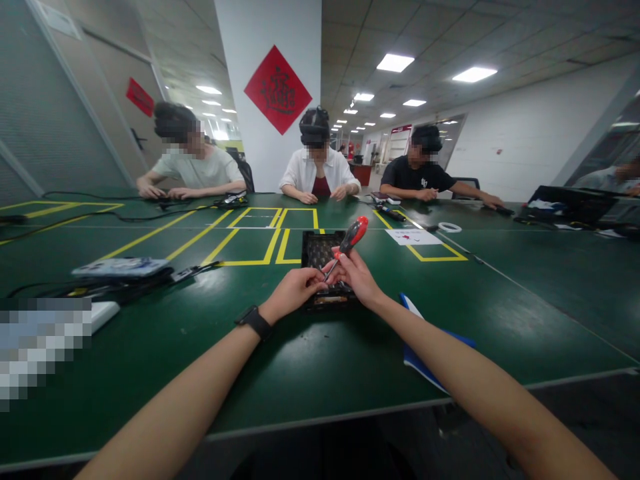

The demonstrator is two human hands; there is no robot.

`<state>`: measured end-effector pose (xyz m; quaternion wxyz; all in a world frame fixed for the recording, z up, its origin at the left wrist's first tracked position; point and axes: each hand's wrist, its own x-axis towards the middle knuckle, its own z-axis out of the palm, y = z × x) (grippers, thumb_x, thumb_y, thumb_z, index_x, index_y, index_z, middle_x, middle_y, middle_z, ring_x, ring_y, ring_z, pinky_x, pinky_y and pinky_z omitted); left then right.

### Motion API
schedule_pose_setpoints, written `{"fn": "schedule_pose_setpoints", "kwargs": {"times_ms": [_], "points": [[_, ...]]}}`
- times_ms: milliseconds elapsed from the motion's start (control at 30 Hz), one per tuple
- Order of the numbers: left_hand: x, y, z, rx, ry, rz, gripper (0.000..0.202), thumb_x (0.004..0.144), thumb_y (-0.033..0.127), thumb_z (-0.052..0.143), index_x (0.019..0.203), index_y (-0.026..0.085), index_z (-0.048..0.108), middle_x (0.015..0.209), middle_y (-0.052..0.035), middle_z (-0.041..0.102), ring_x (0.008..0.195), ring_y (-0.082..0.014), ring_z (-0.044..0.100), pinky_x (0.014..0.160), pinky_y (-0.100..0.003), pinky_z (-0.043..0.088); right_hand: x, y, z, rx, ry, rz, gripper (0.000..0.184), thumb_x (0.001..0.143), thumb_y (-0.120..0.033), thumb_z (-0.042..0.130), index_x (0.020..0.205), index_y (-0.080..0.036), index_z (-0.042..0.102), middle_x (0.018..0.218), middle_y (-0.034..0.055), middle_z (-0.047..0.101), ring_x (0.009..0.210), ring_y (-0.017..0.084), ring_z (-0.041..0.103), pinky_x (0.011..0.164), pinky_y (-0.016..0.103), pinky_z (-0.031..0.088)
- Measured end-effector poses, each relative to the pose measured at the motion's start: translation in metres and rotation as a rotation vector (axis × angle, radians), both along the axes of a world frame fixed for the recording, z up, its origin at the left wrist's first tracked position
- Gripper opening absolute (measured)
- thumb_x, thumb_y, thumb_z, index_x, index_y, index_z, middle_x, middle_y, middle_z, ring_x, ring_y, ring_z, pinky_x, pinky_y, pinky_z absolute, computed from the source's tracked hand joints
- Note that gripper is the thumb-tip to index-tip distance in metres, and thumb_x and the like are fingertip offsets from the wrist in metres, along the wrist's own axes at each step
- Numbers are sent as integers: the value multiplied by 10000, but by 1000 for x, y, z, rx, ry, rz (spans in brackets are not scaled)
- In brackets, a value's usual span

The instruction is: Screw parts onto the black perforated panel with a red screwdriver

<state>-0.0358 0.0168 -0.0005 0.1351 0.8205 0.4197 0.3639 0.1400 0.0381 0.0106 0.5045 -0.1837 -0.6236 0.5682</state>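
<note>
A screwdriver (354,237) with a red and dark grey handle slants up out of my right hand (359,277), whose fingers are closed around its lower part. Its metal shaft points down and left toward my left hand (296,291). The fingertips of that hand are pinched together at the screwdriver's tip; whatever lies between them is hidden or too small to name. Beneath both hands is a black open box (320,241) with a patterned inside, partly covered by the hands. A dark watch sits on my left wrist.
Yellow tape (245,262) marks rectangles on the green table (300,393). To the left lie a flat device (123,267) and cables. On the right are a blue-and-white item (425,370) under my forearm, a paper sheet (414,237) and a white roll (449,227). Several people sit around the table.
</note>
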Motion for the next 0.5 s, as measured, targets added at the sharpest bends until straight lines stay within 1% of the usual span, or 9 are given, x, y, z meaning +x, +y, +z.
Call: {"fn": "schedule_pose_setpoints", "kwargs": {"times_ms": [100, 167, 267, 367, 500], "points": [[0, -2, 3, 8, 14, -47, 227, 841, 295, 480, 879, 164, 661, 743, -17, 637, 648, -113, 527, 630, -225, 375, 0, 0, 0, -1, 1, -9, 332, 854, -416, 446, 1119, -223, 398, 799, 3, 628, 566, 96, 604, 569, 249, 481], [1, -4, 3, -1, 14, -50, 245, 850, 300, 464, 888, 162, 663, 742, -21, 639, 653, -116, 532, 638, -228, 380, 0, 0, 0, 2, -3, -20, 333, 849, -415, 453, 1115, -223, 395, 789, -3, 625, 561, 93, 599, 564, 244, 479], [2, -4, 1, -36, -15, -14, 267, 797, 378, 541, 894, 153, 645, 692, -7, 618, 591, -105, 504, 579, -216, 370, 0, -1, 0, 22, -2, -25, 333, 843, -412, 465, 1106, -218, 401, 769, -8, 622, 549, 90, 591, 554, 237, 476], [2, -3, -2, -51, -48, 31, 324, 714, 445, 622, 843, 148, 626, 648, 8, 589, 553, -97, 475, 530, -207, 350, 0, -1, 0, 40, 1, -26, 332, 844, -418, 464, 1102, -219, 403, 785, -2, 627, 555, 91, 595, 554, 236, 477], [2, -1, -4, -30, -62, 64, 314, 702, 456, 632, 755, 147, 611, 638, 10, 579, 555, -93, 461, 516, -201, 329, 0, -2, 1, 43, 8, -26, 317, 853, -414, 451, 1101, -222, 404, 806, 9, 635, 558, 90, 597, 556, 238, 480]]}}
